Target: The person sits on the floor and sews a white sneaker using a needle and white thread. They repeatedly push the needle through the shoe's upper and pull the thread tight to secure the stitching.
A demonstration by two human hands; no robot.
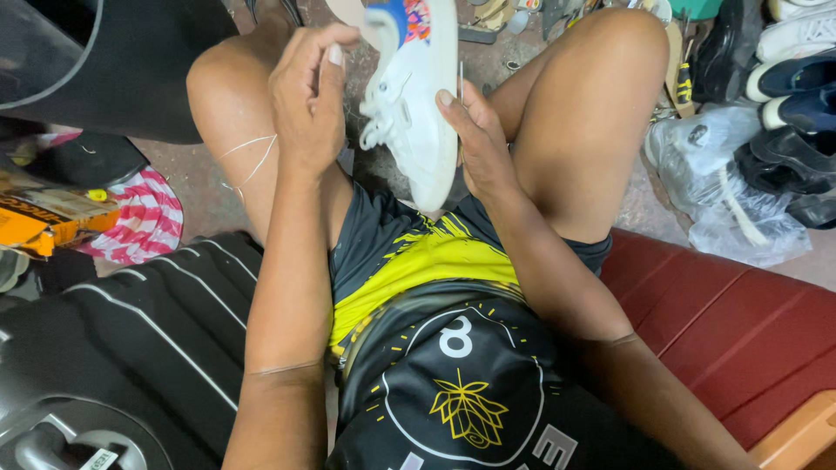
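Observation:
A white lace-up sneaker with a blue and orange patch near its top stands upright between my knees, toe pointing down. My left hand grips its upper edge, fingers curled over the top. My right hand presses against the sole side of the sneaker, and a thin needle-like pin stands just above its fingertips. A pale thread lies across my left thigh. Whether the thread runs to the sneaker is hidden by my left hand.
Several dark and white shoes and a clear plastic bag lie at the right. A red bench runs under me. At the left lie a black striped bag, red-striped cloth and an orange box.

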